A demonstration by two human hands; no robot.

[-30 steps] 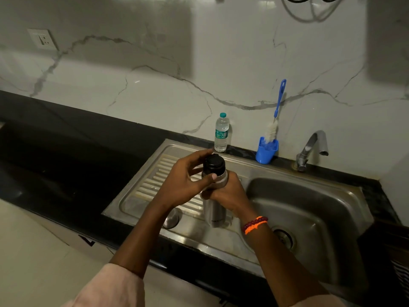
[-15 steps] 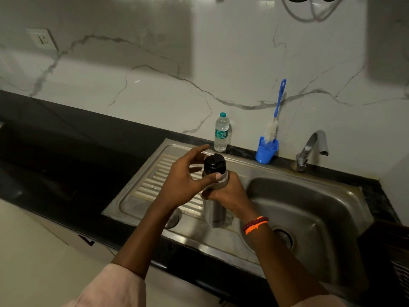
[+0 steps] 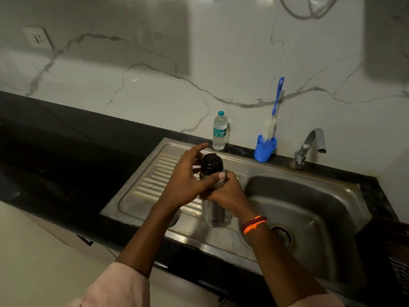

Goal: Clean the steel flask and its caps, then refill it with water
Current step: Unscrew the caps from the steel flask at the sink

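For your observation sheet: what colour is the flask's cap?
Black cap, seen in the head view.

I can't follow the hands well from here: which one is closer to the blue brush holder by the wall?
The right hand. It grips the steel flask nearer the blue brush holder; the left hand is further away, on the flask's other side by the black cap.

basin [image 3: 314, 209]: open | rear ledge: bottle [image 3: 219, 131], brush cup [image 3: 264, 149], tap [image 3: 309, 145] block

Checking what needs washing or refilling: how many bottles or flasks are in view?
2: the steel flask stands on the sink's draining board, gripped by both hands; a plastic water bottle stands behind it by the wall. Others may sit outside the view.
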